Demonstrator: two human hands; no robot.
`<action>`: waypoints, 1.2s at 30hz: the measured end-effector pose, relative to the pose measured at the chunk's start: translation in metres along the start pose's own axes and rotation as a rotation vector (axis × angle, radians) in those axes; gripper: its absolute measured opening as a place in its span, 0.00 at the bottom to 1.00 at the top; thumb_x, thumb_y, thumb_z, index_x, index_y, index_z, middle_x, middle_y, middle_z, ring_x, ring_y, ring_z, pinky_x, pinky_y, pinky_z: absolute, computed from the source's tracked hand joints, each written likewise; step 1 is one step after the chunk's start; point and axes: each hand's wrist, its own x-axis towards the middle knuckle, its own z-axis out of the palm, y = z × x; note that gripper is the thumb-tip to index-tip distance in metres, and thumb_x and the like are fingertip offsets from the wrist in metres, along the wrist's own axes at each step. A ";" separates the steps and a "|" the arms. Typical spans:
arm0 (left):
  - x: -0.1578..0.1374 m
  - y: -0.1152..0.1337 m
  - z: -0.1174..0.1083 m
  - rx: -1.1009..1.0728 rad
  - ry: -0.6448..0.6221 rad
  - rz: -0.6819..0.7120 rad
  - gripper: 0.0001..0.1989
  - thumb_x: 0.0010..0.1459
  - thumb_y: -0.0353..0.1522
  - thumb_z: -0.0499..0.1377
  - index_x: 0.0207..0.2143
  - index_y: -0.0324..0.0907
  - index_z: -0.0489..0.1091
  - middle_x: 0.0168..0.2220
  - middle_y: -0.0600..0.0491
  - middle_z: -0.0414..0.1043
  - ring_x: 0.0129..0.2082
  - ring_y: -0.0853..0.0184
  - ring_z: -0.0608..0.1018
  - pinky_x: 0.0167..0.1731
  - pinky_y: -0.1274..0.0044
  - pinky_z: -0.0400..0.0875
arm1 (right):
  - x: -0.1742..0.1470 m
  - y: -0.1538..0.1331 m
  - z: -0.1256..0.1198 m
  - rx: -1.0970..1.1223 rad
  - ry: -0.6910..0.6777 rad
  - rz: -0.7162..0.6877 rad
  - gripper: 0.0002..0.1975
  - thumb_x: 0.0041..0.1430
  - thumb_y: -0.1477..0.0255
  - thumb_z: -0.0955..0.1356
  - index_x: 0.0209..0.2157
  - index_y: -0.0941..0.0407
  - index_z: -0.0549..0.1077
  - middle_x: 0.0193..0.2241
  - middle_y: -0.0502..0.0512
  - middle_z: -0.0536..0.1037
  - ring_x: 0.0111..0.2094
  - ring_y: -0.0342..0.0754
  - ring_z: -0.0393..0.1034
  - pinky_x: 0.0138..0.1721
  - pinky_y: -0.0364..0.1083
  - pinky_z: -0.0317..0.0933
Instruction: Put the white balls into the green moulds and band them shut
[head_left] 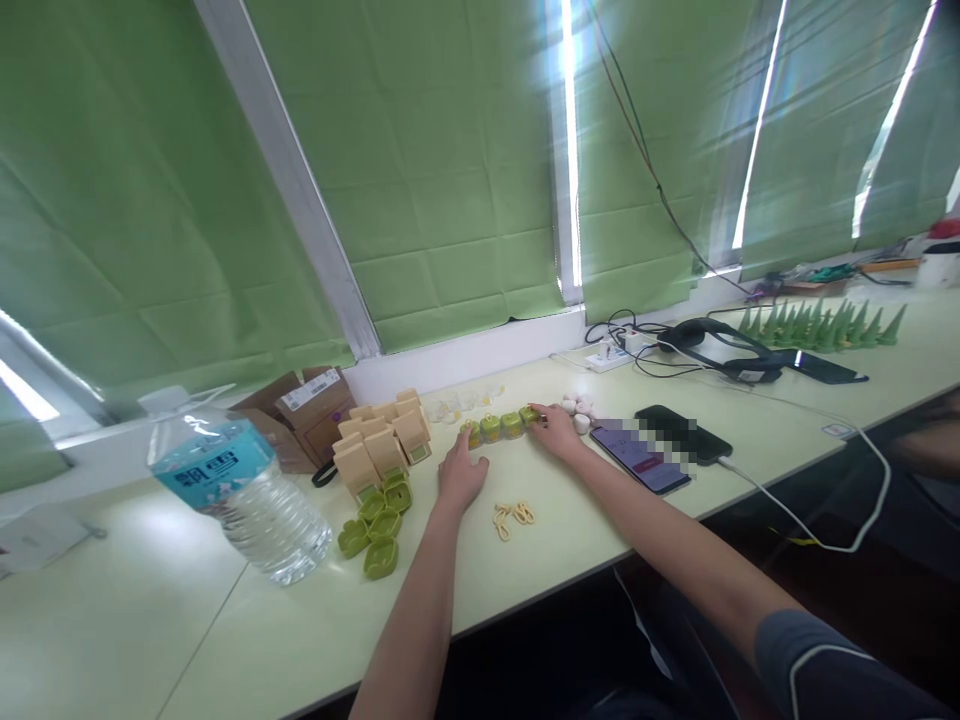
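A short row of small green-topped containers (490, 428) with clear lower parts stands on the table between my hands. My left hand (462, 477) is at the row's left end, its fingertips against the end container and its thumb held apart. At the other end my right hand (556, 434) has its fingers closed on the last green-topped container (529, 414); its fingertips are partly hidden. Small clear pieces (466, 401) lie just behind the row. Several white rounded pieces (581, 412) sit beside my right hand. Pale yellow loops (514, 516) lie in front, between my forearms.
Left of my hands are open green cases (384, 520), upright beige blocks (384, 440), a large water bottle (247, 490) and a cardboard box (311, 415). To the right lie two phones (641, 460) (686, 435), a white cable (810, 540), a black headset (720, 345) and green cones (825, 325).
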 end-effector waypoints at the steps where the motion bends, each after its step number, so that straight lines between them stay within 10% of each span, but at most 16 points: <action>1: 0.000 0.000 0.000 -0.007 -0.002 0.005 0.34 0.56 0.34 0.52 0.66 0.52 0.50 0.66 0.51 0.56 0.64 0.55 0.62 0.61 0.62 0.56 | -0.001 -0.001 -0.001 -0.012 0.005 0.007 0.23 0.57 0.71 0.68 0.55 0.54 0.73 0.43 0.60 0.71 0.40 0.47 0.70 0.48 0.45 0.62; 20: 0.003 -0.003 0.004 -0.062 0.014 0.011 0.34 0.57 0.33 0.53 0.66 0.52 0.49 0.65 0.52 0.57 0.63 0.56 0.63 0.60 0.63 0.57 | -0.004 -0.012 0.003 -0.070 0.022 0.014 0.33 0.52 0.60 0.72 0.57 0.54 0.63 0.48 0.63 0.64 0.51 0.56 0.63 0.53 0.52 0.58; 28: -0.002 -0.005 0.005 -0.279 0.355 0.062 0.20 0.56 0.26 0.51 0.50 0.42 0.69 0.50 0.45 0.67 0.49 0.64 0.72 0.55 0.72 0.65 | -0.024 -0.044 -0.009 0.008 0.176 -0.271 0.20 0.59 0.69 0.66 0.53 0.55 0.67 0.50 0.62 0.65 0.54 0.55 0.59 0.58 0.53 0.53; 31: -0.002 -0.002 0.008 -0.297 0.287 0.113 0.14 0.56 0.24 0.50 0.39 0.41 0.73 0.42 0.48 0.68 0.37 0.68 0.74 0.46 0.74 0.69 | -0.037 -0.080 -0.007 0.077 0.113 -0.457 0.15 0.60 0.72 0.64 0.49 0.56 0.69 0.50 0.61 0.67 0.54 0.54 0.59 0.58 0.52 0.53; 36: 0.008 0.016 0.024 -0.225 0.243 -0.004 0.12 0.58 0.30 0.53 0.43 0.40 0.72 0.37 0.47 0.69 0.47 0.57 0.71 0.53 0.68 0.65 | -0.053 -0.152 0.020 0.079 -0.318 -0.719 0.13 0.59 0.75 0.65 0.46 0.55 0.72 0.46 0.58 0.71 0.50 0.50 0.65 0.52 0.50 0.60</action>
